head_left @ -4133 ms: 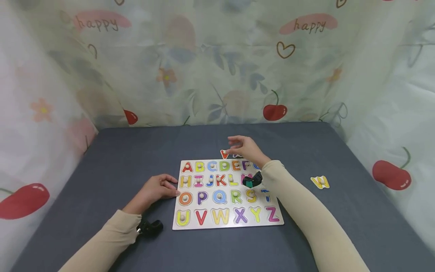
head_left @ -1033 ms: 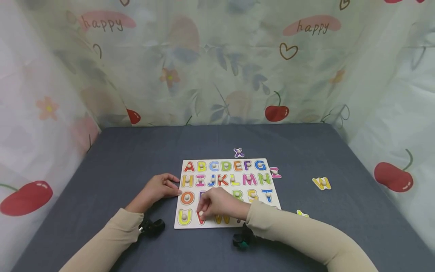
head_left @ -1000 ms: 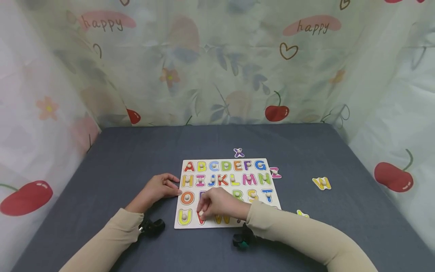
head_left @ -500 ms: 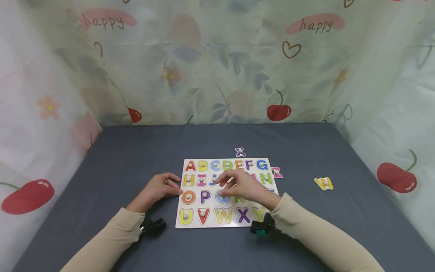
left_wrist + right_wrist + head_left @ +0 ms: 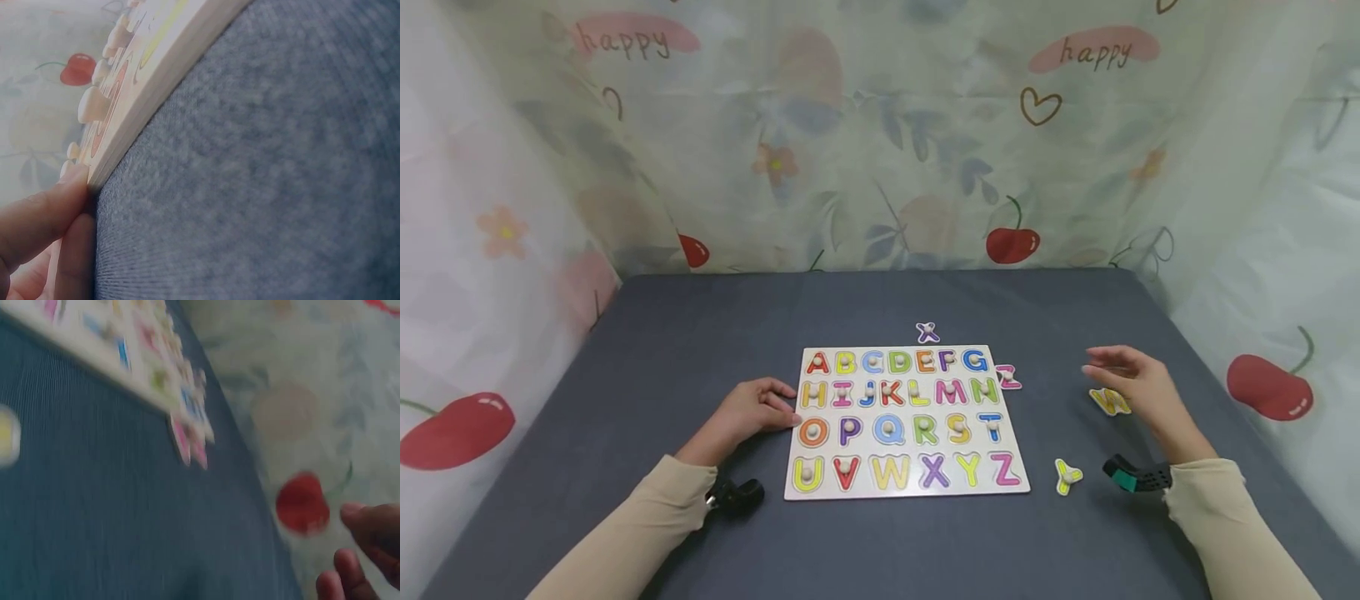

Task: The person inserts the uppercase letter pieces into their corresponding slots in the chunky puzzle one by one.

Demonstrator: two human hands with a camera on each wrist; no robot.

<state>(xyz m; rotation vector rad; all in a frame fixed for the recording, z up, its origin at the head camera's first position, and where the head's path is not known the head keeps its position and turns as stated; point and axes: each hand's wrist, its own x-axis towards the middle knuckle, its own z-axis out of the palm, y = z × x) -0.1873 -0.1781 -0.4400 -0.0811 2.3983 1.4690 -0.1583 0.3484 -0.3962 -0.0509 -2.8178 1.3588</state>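
A wooden alphabet puzzle board (image 5: 910, 492) lies on the table, knobbed letters filling its rows from A to V. The V piece (image 5: 846, 473) sits in its slot; the W, X, Y and Z slots hold no pieces. My left hand (image 5: 748, 421) holds the board's left edge; in the left wrist view the thumb (image 5: 47, 209) lies at the edge with a finger beneath it. Over at the right, my right hand (image 5: 1142, 396) hovers with parted fingers above the loose yellow W piece (image 5: 1107, 403), partly covering it, nothing in its grasp. The right wrist view is blurred.
A purple X piece (image 5: 927, 332) lies behind the board. The pink Z piece (image 5: 1009, 377) is against its right edge, and the yellow Y piece (image 5: 1066, 477) lies right of its lower corner. A patterned curtain (image 5: 865, 142) borders the dark table (image 5: 715, 325).
The right hand brought the V piece from behind the board into its slot, let go, then moved right to above the W piece. The left hand stayed at the board's edge.
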